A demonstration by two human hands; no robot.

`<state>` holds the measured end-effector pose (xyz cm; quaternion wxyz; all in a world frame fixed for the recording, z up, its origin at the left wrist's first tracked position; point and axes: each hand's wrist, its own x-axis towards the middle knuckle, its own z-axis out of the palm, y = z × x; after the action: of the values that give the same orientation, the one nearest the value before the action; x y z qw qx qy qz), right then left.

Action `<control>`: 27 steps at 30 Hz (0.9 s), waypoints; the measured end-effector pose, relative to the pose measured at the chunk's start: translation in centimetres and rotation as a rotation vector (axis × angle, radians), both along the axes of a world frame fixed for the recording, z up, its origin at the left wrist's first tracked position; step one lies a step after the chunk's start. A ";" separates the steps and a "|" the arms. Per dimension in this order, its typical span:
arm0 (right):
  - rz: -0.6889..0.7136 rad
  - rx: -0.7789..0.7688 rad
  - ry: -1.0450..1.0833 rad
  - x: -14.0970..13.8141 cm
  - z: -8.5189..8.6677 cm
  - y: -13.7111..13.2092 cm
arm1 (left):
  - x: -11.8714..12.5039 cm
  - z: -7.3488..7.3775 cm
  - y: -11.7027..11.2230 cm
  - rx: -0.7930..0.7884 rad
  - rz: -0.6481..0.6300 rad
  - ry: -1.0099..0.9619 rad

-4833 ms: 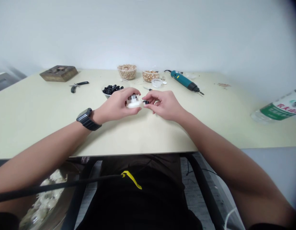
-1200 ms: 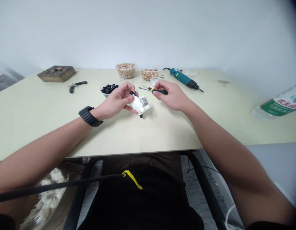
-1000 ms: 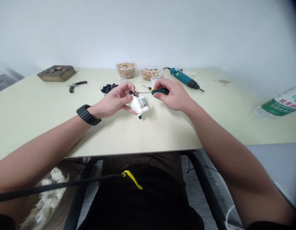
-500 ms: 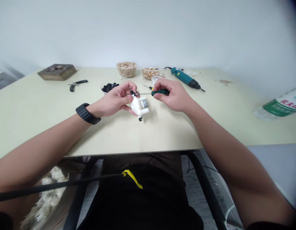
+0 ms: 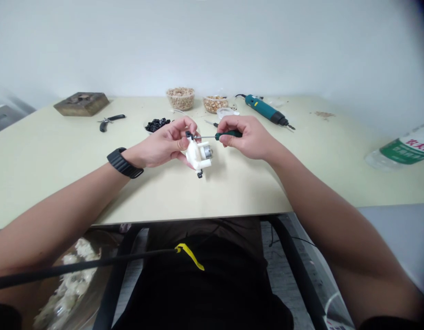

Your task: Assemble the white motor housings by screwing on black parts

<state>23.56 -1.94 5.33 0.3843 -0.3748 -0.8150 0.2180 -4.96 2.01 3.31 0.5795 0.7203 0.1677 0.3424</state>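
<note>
The left hand [image 5: 160, 145] holds a white plastic housing [image 5: 197, 156] in curled, closed fingers, over the middle of the pale table [image 5: 78, 192], its fingers hiding the housing's left side. A ribbed metal motor end [image 5: 207, 151] shows at right. The right hand [image 5: 248, 137] pinches a slim screwdriver [image 5: 228, 134] by its green-and-black handle, the thin steel shaft reaching a small black clip [image 5: 189, 134] (whether its tip sits in a screw is too small to tell).
</note>
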 end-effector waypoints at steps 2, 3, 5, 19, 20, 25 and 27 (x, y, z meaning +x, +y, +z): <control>-0.006 -0.001 0.004 0.1 0.1 0.0 | 0.0 0.0 0.0 -0.021 0.007 -0.010; -0.015 0.002 0.010 0.1 0.2 0.0 | -0.1 0.0 0.0 -0.029 0.008 -0.018; -0.024 0.015 0.028 0.2 0.3 -0.1 | -0.1 0.0 -0.1 -0.043 0.008 -0.031; -0.007 0.021 0.023 0.0 0.4 -0.3 | -0.2 0.0 -0.2 -0.061 0.001 -0.033; -0.001 0.018 0.023 0.0 0.4 -0.3 | -0.2 0.0 -0.2 -0.065 -0.011 -0.034; 0.065 -0.014 0.027 0.2 0.3 -0.2 | -0.2 0.2 -0.4 -0.115 -0.058 -0.035; 0.099 -0.025 0.032 0.3 0.2 -0.2 | -0.3 0.3 -0.5 -0.140 -0.063 -0.032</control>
<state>23.90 -2.09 5.57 0.3814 -0.3353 -0.8235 0.2528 -5.25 1.54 3.58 0.6416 0.6772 0.1592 0.3232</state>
